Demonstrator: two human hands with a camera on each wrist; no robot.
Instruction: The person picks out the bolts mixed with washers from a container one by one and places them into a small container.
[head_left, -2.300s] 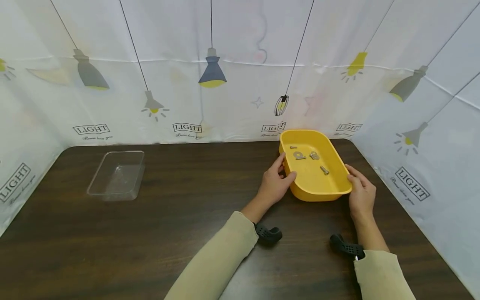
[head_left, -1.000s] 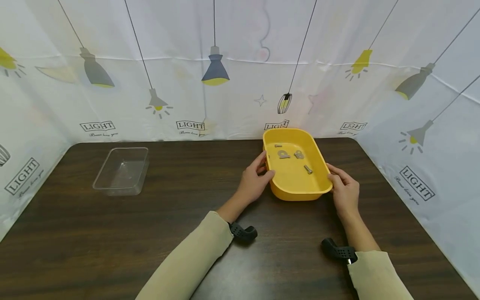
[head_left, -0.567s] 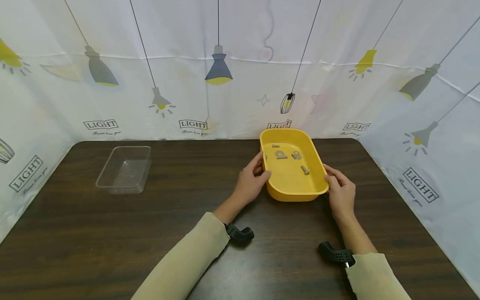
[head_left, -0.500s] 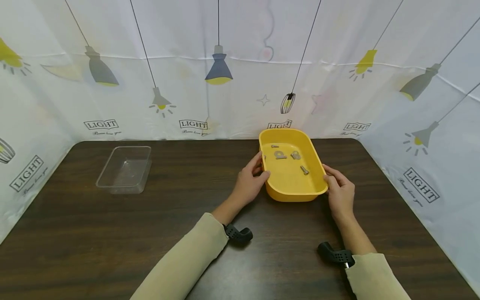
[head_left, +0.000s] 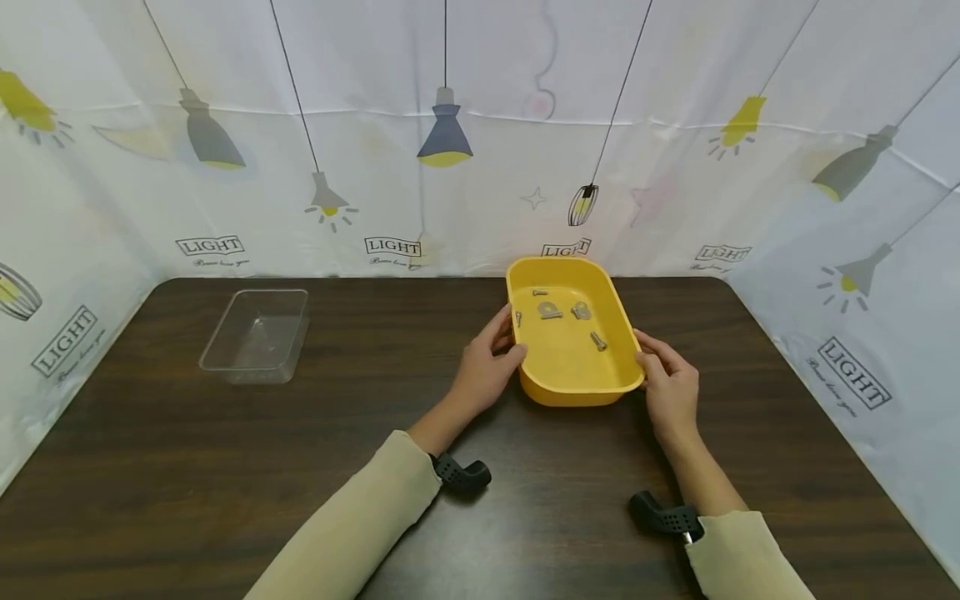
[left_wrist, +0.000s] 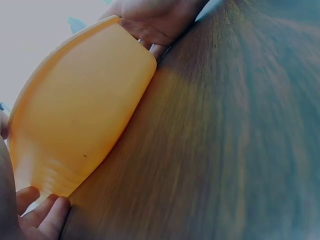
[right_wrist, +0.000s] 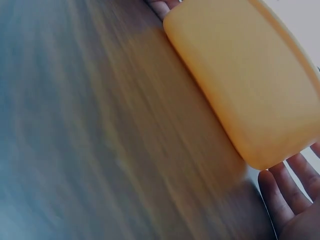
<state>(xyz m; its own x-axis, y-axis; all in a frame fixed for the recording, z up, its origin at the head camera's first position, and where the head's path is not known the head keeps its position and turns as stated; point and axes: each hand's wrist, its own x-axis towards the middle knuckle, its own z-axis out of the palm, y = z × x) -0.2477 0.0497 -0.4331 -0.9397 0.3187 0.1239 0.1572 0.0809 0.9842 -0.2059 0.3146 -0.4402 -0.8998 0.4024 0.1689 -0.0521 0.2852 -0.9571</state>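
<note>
Tray [head_left: 562, 367] is held near rear of bench [head_left: 225, 483], R of centre; whether it is fully set down can't be told. Its L wall is pinched by L grip [head_left: 483, 371], R wall by R grip [head_left: 671, 398], w/ thumbs at rim. It is judged light, stiff, a bit slippery; best held level by both long walls, b/c loose screws [head_left: 597, 341] & washers [head_left: 547, 308] inside may slide. Clear box [head_left: 251, 343] is seen far L, well apart; room behind is limited by curtain [head_left: 480, 212].
</note>
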